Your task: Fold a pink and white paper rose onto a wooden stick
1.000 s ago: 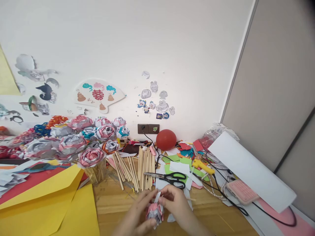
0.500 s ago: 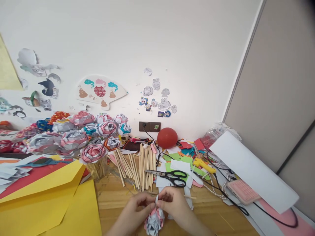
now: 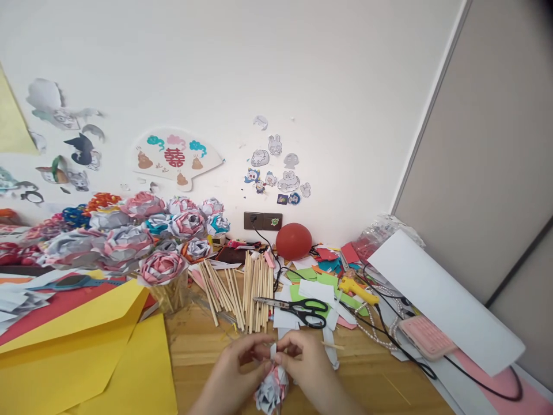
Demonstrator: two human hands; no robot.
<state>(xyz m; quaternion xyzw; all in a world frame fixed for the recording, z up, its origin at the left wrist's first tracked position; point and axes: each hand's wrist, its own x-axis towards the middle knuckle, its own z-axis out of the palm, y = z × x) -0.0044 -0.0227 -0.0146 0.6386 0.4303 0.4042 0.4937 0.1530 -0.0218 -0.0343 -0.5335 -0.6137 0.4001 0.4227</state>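
A small white paper piece [image 3: 273, 350] stands up between the fingertips of both hands, just above a pink and white paper flower [image 3: 268, 394] near the bottom edge. My left hand [image 3: 242, 369] is curled, its thumb and forefinger closing on the paper piece from the left. From the right, my right hand [image 3: 306, 364] pinches the same piece between thumb and fingers. Part of the flower lies hidden behind the fingers, so I cannot make out whether the piece is joined to it.
Black-handled scissors [image 3: 298, 309] lie across wooden sticks [image 3: 259, 282] beyond the hands. A yellow glue gun [image 3: 358, 290], cables and a pink keypad-like device [image 3: 427, 336] are on the right. Yellow paper [image 3: 125, 369] covers the left; finished paper flowers [image 3: 162, 268] crowd behind it.
The two hands keep their hold on the paper piece, with the left fingers shifting slightly. The flower stays in nearly the same spot, and the view has tilted a little.
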